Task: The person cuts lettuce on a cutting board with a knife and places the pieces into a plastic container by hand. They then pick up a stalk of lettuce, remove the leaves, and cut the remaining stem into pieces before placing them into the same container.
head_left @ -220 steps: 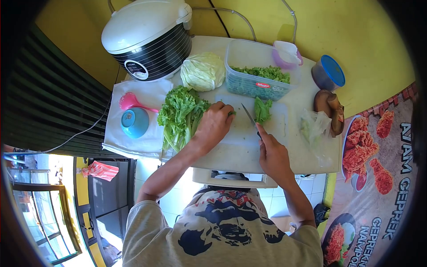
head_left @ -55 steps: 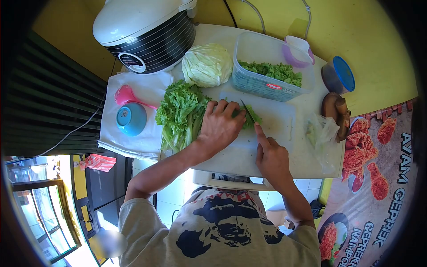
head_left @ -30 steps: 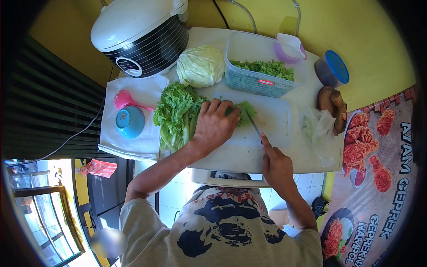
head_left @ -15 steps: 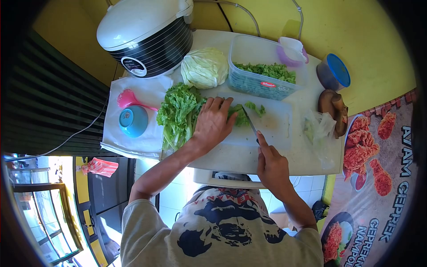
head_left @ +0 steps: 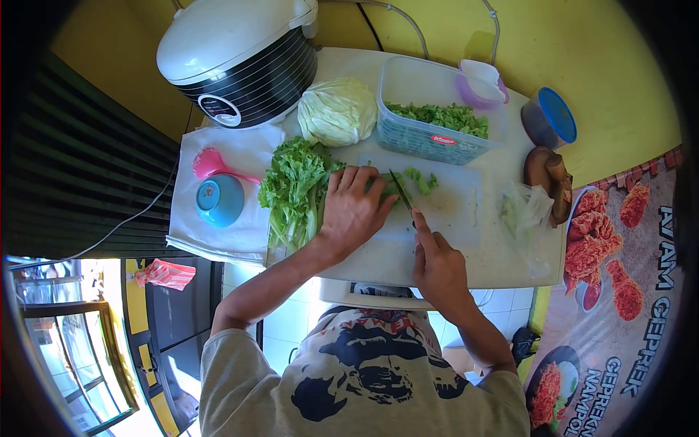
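Observation:
My left hand [head_left: 354,207] lies over lettuce on the cutting board [head_left: 455,197], its fingers bent and pressed onto the leaves. My right hand [head_left: 443,273] is wrapped round the handle of a knife [head_left: 401,191], whose blade stands at the leaves just right of my left fingertips. Small cut pieces [head_left: 422,180] lie to the right of the blade. A heap of uncut lettuce [head_left: 293,191] sits to the left of my left hand. Behind the board are a cabbage [head_left: 337,111] and a clear plastic box [head_left: 437,149] with chopped greens inside.
A rice cooker [head_left: 247,73] stands at the back left. A blue bowl [head_left: 220,200] and a pink ladle [head_left: 209,162] lie on white cloth. On the right are a plastic bag [head_left: 526,211], a blue-lidded tub [head_left: 547,119], a brown object [head_left: 540,171] and a purple container [head_left: 482,84].
The knife has shifted slightly left, and its blade stands more upright in view. My left hand lies a little lower, with its fingers drawn in more.

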`<state>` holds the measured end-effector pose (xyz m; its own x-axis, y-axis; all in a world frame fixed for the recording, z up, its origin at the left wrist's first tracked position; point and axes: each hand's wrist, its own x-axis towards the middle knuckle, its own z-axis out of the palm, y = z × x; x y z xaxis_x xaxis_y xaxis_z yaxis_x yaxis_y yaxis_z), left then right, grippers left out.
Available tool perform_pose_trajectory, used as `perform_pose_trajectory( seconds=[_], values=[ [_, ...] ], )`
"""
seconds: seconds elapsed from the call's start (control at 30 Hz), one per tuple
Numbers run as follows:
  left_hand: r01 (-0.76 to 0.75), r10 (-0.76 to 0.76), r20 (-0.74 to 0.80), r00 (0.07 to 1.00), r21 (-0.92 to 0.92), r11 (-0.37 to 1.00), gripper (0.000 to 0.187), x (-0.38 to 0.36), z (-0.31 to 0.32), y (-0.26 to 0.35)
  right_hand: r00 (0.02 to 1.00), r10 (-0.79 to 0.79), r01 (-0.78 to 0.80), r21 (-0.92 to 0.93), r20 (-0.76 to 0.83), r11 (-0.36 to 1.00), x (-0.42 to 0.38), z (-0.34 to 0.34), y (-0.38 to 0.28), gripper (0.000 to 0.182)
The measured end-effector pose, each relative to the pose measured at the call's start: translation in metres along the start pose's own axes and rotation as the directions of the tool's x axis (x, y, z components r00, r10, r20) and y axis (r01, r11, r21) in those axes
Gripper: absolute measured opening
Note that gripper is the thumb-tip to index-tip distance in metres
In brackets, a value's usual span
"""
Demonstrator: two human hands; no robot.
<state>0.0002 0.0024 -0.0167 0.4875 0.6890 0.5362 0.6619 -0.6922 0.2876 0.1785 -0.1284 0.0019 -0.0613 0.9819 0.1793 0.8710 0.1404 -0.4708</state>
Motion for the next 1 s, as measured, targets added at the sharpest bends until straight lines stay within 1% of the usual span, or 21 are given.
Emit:
perform_pose_trajectory(
  seconds=[0.1, 0.2, 0.3, 0.47, 0.63, 0.8, 1.0],
  values=[
    [0.032, -0.032, 0.014, 0.999, -0.007, 0.999, 0.030, 0.000, -0.004, 0.003, 0.999, -0.010, 0.013, 0.063, -0.049, 0.998, 0.002, -0.008, -0.002, 0.072],
    [0.048, -0.048, 0.042, 0.998, -0.012, 0.999, 0.032, 0.002, -0.006, 0.005, 0.999, -0.014, 0.015, 0.037, -0.033, 0.999, 0.006, -0.006, -0.003, 0.071],
    [0.046, -0.045, 0.068, 0.997, -0.016, 0.999, 0.033, 0.002, -0.008, 0.004, 0.999, 0.017, -0.016, -0.007, 0.036, 1.000, 0.003, 0.004, -0.003, 0.071],
    [0.038, -0.033, 0.122, 0.992, -0.039, 0.999, 0.034, 0.001, -0.013, 0.003, 0.997, 0.048, -0.045, -0.050, 0.058, 0.998, -0.004, 0.009, -0.003, 0.073],
    [0.056, -0.048, 0.123, 0.991, -0.058, 0.997, 0.038, 0.000, -0.011, 0.002, 0.996, 0.061, -0.056, -0.085, 0.066, 0.995, -0.003, 0.011, -0.004, 0.073],
    [0.051, -0.040, 0.155, 0.987, -0.062, 0.997, 0.040, 0.001, -0.013, 0.001, 0.989, 0.067, -0.047, -0.145, 0.133, 0.988, 0.009, 0.003, -0.006, 0.075],
    [0.046, -0.038, 0.185, 0.982, -0.040, 0.998, 0.039, 0.004, -0.014, 0.001, 0.993, 0.024, -0.008, -0.134, 0.112, 0.991, 0.023, 0.009, -0.001, 0.078]
  ],
)
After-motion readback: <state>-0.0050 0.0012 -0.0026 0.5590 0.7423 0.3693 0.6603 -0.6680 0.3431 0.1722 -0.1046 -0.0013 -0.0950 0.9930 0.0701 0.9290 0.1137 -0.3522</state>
